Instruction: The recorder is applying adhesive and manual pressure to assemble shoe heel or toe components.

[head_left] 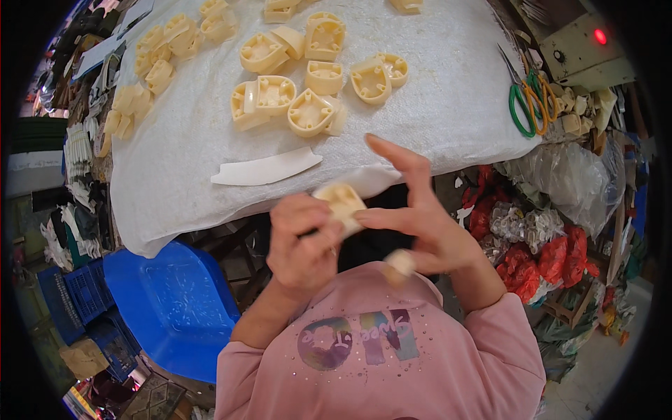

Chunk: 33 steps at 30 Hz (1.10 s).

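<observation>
left hand [302,241] pinches a cream moulded plastic piece [341,199], just in front of the white-covered table [448,91]. right hand [435,234]: two digits spread, one touching the piece; can't tell whether others grip the blurred smaller cream part [399,267]. similar hollow pieces [309,114], white curved strip [266,169] on table.

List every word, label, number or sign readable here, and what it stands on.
Pink shirt: big patterned letters with smaller script over them; I won't copy the wording.
Held cream piece: blurred; no lettering made out.
Box with the red light: any markings too small to read.
</observation>
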### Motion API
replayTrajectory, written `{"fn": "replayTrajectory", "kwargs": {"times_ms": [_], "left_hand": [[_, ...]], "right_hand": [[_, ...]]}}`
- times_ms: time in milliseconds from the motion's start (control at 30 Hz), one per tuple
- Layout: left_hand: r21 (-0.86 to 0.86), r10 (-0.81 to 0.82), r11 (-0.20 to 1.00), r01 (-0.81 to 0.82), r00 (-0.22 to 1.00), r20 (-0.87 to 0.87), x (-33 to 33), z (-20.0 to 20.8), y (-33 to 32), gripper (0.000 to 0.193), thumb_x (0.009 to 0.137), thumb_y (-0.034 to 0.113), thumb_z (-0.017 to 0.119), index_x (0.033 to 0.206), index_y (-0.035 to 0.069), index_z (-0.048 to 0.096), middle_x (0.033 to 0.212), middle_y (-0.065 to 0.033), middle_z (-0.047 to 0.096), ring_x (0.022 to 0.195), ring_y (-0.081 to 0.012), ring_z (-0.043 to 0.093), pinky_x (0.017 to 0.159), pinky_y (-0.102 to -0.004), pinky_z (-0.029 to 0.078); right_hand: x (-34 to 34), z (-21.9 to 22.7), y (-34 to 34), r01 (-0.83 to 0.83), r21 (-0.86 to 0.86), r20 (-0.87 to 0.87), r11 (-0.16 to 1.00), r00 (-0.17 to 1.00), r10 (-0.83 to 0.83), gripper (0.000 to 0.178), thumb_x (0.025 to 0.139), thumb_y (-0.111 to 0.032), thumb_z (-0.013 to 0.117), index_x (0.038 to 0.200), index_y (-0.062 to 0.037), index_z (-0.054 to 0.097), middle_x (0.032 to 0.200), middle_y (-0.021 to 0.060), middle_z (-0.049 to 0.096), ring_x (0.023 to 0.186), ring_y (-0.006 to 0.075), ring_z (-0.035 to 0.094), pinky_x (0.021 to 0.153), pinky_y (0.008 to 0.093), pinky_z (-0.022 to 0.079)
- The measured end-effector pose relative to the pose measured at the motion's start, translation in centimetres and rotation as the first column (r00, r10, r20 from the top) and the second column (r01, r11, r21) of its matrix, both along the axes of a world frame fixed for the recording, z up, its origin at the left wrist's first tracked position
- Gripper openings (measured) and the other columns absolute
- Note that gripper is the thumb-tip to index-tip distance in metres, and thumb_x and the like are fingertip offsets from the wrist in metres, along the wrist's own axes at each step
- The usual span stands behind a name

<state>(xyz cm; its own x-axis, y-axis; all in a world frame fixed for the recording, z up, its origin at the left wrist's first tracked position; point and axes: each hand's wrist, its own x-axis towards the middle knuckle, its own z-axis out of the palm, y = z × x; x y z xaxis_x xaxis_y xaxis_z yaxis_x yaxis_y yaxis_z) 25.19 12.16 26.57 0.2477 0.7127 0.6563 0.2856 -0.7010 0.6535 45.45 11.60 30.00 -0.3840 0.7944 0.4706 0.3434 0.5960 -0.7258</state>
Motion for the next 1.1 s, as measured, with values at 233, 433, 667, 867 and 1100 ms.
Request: {"fn": "replayTrajectory", "kwargs": {"times_ms": [233, 433, 667, 867, 1100], "left_hand": [[0.014, 0.0, 1.0, -0.001, 1.0, 0.019, -0.1, 0.7, -0.1, 0.036, 0.064, -0.009, 0.072, 0.091, 0.009, 0.057, 0.096, -0.0091, 0.049, 0.095, -0.0312, 0.056, 0.077, -0.041, 0.051], [-0.022, -0.223, 0.975, 0.223, 0.975, 0.012, -0.1, 0.1, -1.0, 0.035, 0.063, -0.012, 0.066, 0.091, 0.006, 0.056, 0.098, -0.0108, 0.055, 0.092, -0.0298, 0.06, 0.082, -0.0446, 0.052], [0.116, -0.113, 0.984, 0.135, 0.978, -0.176, 0.6, 0.3, -1.2, 0.02, 0.064, -0.006, 0.067, 0.08, 0.003, 0.057, 0.092, -0.0126, 0.057, 0.082, -0.0276, 0.061, 0.071, -0.0408, 0.052], [0.102, -0.075, 0.989, 0.107, 0.959, -0.272, 1.7, 1.2, -1.0, 0.016, 0.064, -0.005, 0.066, 0.076, 0.0, 0.056, 0.085, -0.0126, 0.055, 0.071, -0.0253, 0.056, 0.058, -0.0343, 0.045], [0.049, -0.056, 0.996, 0.069, 0.973, -0.225, 2.0, 1.2, -1.0, 0.02, 0.062, -0.006, 0.064, 0.079, -0.001, 0.056, 0.083, -0.0127, 0.053, 0.061, -0.0211, 0.048, 0.05, -0.0314, 0.036]], "right_hand": [[-1.8, -5.2, -4.1, 0.048, -0.587, -0.606, 0.808, 0.635, -0.478, 0.048, 0.077, -0.015, 0.074, 0.116, -0.0029, 0.05, 0.114, 0.0128, 0.05, 0.104, 0.0199, 0.049, 0.09, 0.0324, 0.041], [-3.2, -4.3, -3.9, -0.225, -0.682, -0.705, 0.696, 0.457, -0.543, 0.027, 0.094, -0.016, 0.052, 0.114, 0.0013, 0.048, 0.108, 0.0115, 0.056, 0.1, 0.0196, 0.058, 0.088, 0.0362, 0.05], [-2.7, -3.4, -4.2, -0.108, -0.648, -0.642, 0.754, 0.61, -0.465, 0.025, 0.096, -0.015, 0.046, 0.112, 0.0024, 0.054, 0.109, 0.0141, 0.06, 0.098, 0.0179, 0.06, 0.088, 0.0335, 0.05], [-2.1, -3.5, -3.9, -0.024, -0.607, -0.535, 0.794, 0.752, -0.386, 0.028, 0.094, -0.013, 0.046, 0.111, 0.0047, 0.059, 0.109, 0.0144, 0.064, 0.095, 0.0143, 0.061, 0.083, 0.0269, 0.048], [-1.8, -3.3, -3.7, -0.059, -0.633, -0.539, 0.772, 0.749, -0.385, 0.028, 0.093, -0.015, 0.048, 0.109, 0.0054, 0.06, 0.1, 0.0122, 0.066, 0.086, 0.0115, 0.061, 0.078, 0.0264, 0.048]]}}
